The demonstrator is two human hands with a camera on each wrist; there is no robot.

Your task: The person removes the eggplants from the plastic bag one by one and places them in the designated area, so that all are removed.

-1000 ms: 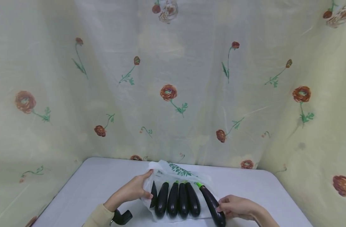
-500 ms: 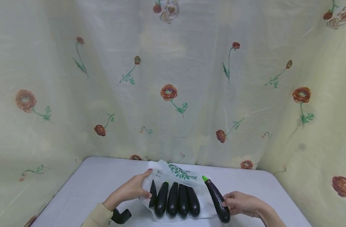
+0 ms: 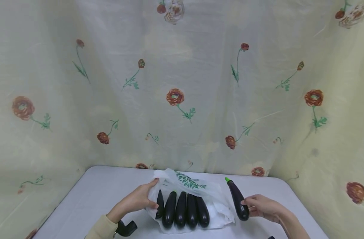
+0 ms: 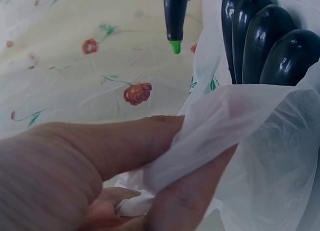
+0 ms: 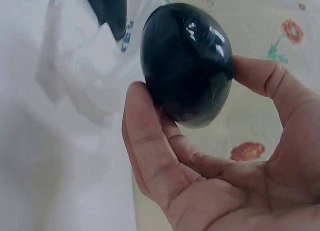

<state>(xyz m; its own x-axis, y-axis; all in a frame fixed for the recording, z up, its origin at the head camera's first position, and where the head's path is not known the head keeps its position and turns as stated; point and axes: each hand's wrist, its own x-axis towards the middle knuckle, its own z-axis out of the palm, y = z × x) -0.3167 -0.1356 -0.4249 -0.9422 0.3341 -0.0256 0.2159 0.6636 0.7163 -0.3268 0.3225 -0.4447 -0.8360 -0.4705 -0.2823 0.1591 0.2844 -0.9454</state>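
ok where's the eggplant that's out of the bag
In the head view, the loose eggplant is low and right of centre, just to the right of the white plastic bag, with the right hand gripping its thick lower end.

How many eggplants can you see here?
6: one eggplant is in the right hand; five others lie side by side in the open white bag. More may be hidden inside.

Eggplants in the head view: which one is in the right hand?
The rightmost eggplant: the right hand grips it near its thick end; the other five eggplants lie together at the white bag.
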